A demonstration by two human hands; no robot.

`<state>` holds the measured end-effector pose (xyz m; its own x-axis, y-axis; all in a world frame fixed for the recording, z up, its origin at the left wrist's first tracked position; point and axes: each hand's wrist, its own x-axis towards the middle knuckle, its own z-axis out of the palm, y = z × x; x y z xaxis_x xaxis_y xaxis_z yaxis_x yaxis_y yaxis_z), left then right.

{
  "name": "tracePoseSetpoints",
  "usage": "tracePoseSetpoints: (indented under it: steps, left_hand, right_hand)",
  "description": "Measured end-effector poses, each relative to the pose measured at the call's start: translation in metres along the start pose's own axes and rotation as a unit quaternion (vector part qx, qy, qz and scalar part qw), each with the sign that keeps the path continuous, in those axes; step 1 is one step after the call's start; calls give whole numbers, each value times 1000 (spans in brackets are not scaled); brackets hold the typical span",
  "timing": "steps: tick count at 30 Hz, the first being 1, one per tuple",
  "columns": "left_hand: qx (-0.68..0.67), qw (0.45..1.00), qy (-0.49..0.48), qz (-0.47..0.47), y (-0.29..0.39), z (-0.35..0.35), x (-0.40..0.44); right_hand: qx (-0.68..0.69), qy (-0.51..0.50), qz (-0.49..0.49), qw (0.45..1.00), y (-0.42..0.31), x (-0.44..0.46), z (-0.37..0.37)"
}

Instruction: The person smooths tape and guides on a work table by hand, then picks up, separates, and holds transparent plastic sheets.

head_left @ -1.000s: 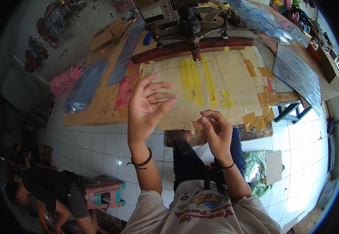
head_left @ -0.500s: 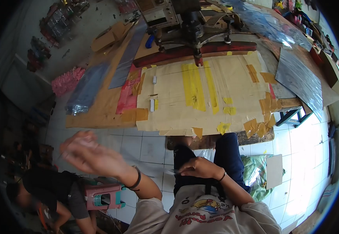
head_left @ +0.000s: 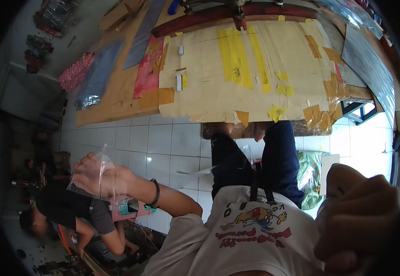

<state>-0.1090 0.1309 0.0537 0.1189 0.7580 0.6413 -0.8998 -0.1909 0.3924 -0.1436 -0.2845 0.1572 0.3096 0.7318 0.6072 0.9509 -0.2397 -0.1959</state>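
Observation:
At the lower left, my left hand (head_left: 112,181), with a dark band at its wrist, is closed on a clear plastic sheet (head_left: 102,168) that covers part of its fingers. My right hand (head_left: 361,211) is raised close to the camera at the lower right. Its fingers are curled in, and whatever may be inside them is hidden. A thin, see-through strip (head_left: 200,172) with a pale edge shows beside my knee; I cannot tell what it is joined to.
Ahead is a work table with a taped cardboard sheet (head_left: 209,99) under a red press bar (head_left: 264,11). Bluish plastic sheets (head_left: 100,76) lie left, with pink material (head_left: 76,71) beyond. A person (head_left: 66,207) bends over at lower left. A green bag (head_left: 310,172) stands right of my legs.
The view has tipped, so the table sits higher in it. My right hand has gone from my lap up and right, close to the camera. The plastic on my left hand shows more clearly.

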Motion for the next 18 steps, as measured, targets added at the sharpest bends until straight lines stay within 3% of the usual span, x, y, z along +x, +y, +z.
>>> tracePoseSetpoints:
  steps: [5,8,11,14,18]
  left_hand:
    - [9,1000,13,6,2,17,-1]
    - [11,998,-53,15,-2,11,5]
    - [18,1000,-14,12,-2,22,-2]
    - [-9,998,-67,2,-6,8,-1]
    - [40,999,21,19,-3,36,-15]
  right_hand:
    - [-32,-24,-9,999,7,15,-1]
    - [-36,-31,-8,999,11,19,-2]
    - [-35,-38,-11,999,10,17,-2]
    - [-32,-42,-8,999,12,20,-5]
    - [-38,-51,-7,998,9,20,-6]
